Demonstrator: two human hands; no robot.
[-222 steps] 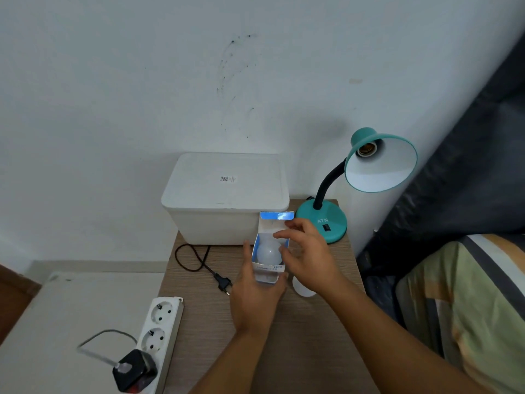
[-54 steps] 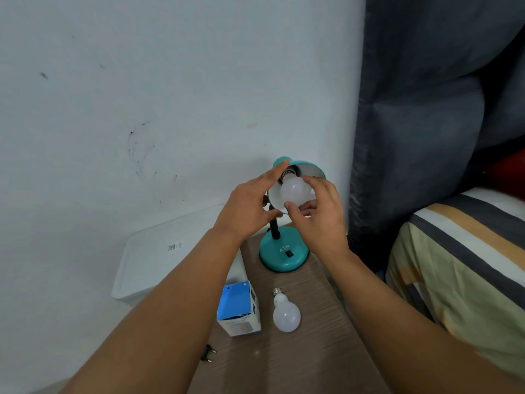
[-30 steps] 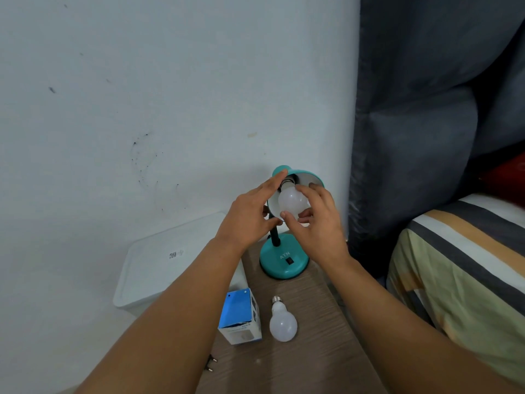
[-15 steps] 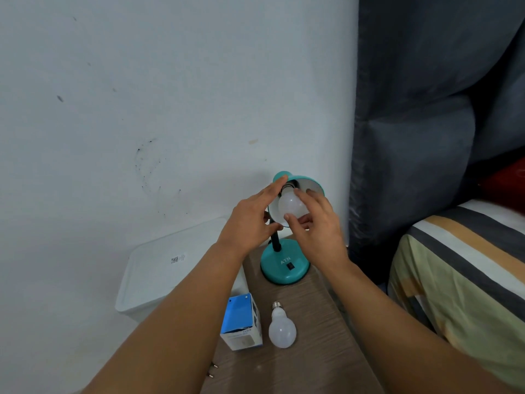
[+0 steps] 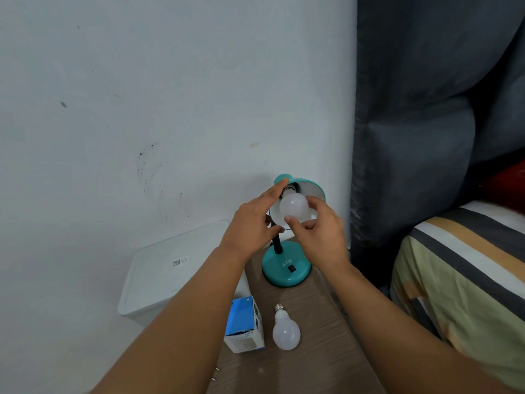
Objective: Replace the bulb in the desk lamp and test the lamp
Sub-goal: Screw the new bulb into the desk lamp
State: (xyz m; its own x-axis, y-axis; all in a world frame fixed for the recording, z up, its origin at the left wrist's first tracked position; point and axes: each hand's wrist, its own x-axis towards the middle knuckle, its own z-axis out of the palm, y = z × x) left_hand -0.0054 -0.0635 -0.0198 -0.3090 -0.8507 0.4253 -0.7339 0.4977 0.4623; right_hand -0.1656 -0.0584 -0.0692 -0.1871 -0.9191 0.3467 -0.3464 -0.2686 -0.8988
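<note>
A teal desk lamp stands on its round base (image 5: 285, 268) at the back of the wooden table (image 5: 321, 322); its shade (image 5: 311, 188) faces me. A white bulb (image 5: 294, 206) sits with its screw cap at the socket inside the shade. My right hand (image 5: 321, 234) grips this bulb, thumb below and fingers on its right side. My left hand (image 5: 250, 226) holds the shade's left rim, index finger over the top and thumb underneath. A second white bulb (image 5: 285, 331) lies loose on the table in front of the lamp.
A blue and white bulb box (image 5: 244, 322) stands left of the loose bulb. A white lidded container (image 5: 170, 277) sits at the left against the wall. A plug's prongs (image 5: 216, 373) show near my left forearm. A dark curtain (image 5: 412, 109) and a striped bed (image 5: 468, 265) flank the right.
The bulb came out of its box and now sits at the lamp's socket. Over the last second my right fingers have shifted round it; my left hand stays on the shade.
</note>
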